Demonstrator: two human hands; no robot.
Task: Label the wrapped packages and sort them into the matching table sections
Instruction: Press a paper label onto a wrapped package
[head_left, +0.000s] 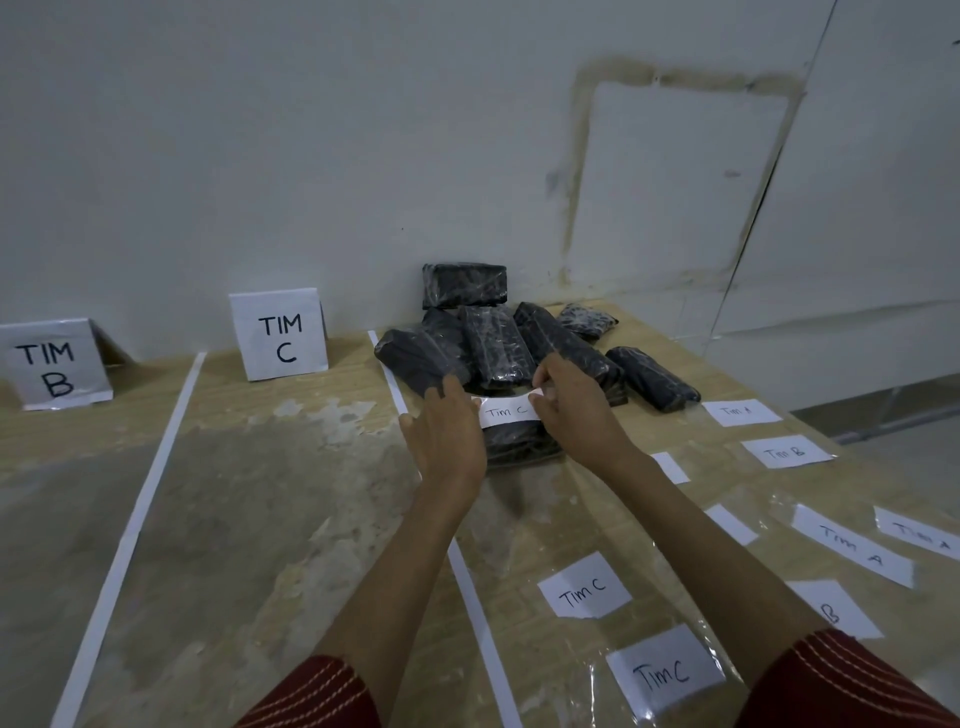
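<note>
A black wrapped package lies on the table in front of a pile of several more black packages. Across its top lies a white "Tim C" label. My left hand touches the label's left end with its fingers fairly straight. My right hand pinches the label's right end between thumb and fingers. Both hands hide much of the package.
Standing signs "TIM C" and "TIM B" mark sections split by white tape lines. Loose labels lie on clear plastic at the right: "Tim C", "Tim A", "Tim B". The wall is close behind.
</note>
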